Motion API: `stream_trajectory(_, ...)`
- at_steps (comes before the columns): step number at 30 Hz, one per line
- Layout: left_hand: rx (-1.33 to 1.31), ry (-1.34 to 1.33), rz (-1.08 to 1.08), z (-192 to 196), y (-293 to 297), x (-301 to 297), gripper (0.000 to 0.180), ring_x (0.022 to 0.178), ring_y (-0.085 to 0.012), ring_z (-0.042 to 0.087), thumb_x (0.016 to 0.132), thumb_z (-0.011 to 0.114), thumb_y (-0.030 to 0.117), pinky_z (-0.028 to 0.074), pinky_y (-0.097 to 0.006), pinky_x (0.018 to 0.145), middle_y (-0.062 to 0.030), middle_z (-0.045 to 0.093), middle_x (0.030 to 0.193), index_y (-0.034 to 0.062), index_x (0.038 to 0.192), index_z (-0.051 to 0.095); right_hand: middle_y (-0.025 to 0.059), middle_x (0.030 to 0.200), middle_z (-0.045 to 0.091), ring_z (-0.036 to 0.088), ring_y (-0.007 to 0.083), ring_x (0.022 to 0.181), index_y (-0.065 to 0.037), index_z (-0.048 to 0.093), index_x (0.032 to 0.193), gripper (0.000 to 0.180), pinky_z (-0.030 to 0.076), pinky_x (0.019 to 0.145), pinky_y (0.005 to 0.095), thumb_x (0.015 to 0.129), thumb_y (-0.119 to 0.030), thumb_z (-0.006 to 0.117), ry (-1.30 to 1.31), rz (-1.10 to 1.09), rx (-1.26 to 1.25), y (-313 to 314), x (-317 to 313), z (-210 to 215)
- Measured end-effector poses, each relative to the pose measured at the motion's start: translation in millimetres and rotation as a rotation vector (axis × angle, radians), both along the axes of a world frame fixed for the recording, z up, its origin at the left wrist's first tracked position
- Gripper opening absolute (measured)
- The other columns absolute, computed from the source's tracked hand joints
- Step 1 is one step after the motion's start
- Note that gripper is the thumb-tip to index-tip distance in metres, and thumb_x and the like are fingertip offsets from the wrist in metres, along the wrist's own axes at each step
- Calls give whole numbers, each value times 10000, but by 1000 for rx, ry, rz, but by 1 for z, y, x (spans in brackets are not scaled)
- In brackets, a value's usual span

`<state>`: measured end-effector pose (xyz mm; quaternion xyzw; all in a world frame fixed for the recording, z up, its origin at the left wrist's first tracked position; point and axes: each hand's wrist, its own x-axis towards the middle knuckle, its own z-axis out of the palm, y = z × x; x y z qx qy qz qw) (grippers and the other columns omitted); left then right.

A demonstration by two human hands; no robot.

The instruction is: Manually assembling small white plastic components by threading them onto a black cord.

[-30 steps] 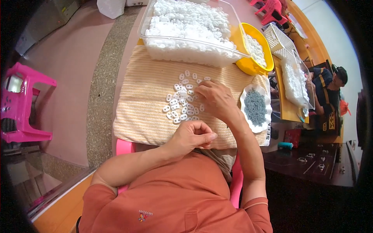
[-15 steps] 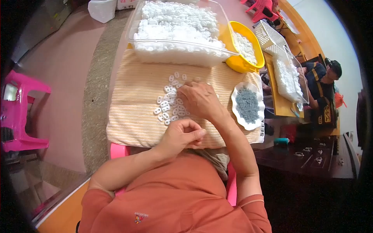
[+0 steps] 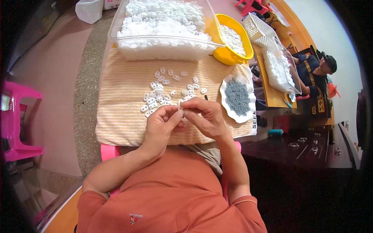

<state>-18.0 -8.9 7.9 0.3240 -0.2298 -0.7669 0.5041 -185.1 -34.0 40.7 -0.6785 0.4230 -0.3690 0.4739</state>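
My left hand (image 3: 160,126) and my right hand (image 3: 206,118) meet fingertip to fingertip over the near part of a striped cloth. Between them shows the edge of a small white oval piece (image 3: 179,104), pinched by my right thumb and forefinger. The left thumb and forefinger are pressed together against it; whatever else they hold is hidden. Just beyond the hands lie loose white two-hole oval pieces (image 3: 158,92), in a heap with several scattered around. A short dark pin-like bit (image 3: 206,97) is by my right knuckles.
Across the back stands a clear bin (image 3: 165,48) full of white pieces, beside a yellow basin (image 3: 229,58) of more. A white scalloped dish (image 3: 229,112) of grey bits sits at the right. Another person (image 3: 311,72) works beyond it. A pink stool (image 3: 21,116) stands left.
My right hand has drawn back from the heap to my left hand, bringing a white piece. The left hand's fingertips have turned up to meet it. The whole view has shifted slightly.
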Motion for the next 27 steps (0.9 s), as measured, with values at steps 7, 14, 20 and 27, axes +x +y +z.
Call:
stream_trajectory(7,81,25,-58,-3,2,-1,119,744,-80,599,920,639,146,526,-223,676,-9,630,845,48,986,620,90,985,633,604,128,909,49,640,1044,164,485,776,239,882,40,616,-127,-42,57,16,-8,-18)
stream_trajectory(14,10,3,-118,-7,2,2,109,766,-99,627,915,636,111,551,-242,711,-44,651,869,32,983,607,102,963,623,610,147,864,24,647,1017,170,488,712,245,850,55,635,7,-84,-127,25,-15,-8)
stream_trajectory(20,43,-2,-97,4,3,1,149,771,-114,637,906,643,99,561,-259,723,-65,662,890,21,1024,598,113,902,631,627,175,786,27,648,974,175,495,677,251,810,88,643,256,-272,-341,30,-47,-2)
stream_trajectory(27,46,-23,-177,0,4,2,186,775,-122,644,904,640,85,565,-266,745,-66,659,873,2,1069,620,122,896,646,645,229,749,-8,646,952,186,509,633,298,780,59,668,624,-502,-446,30,-99,-6)
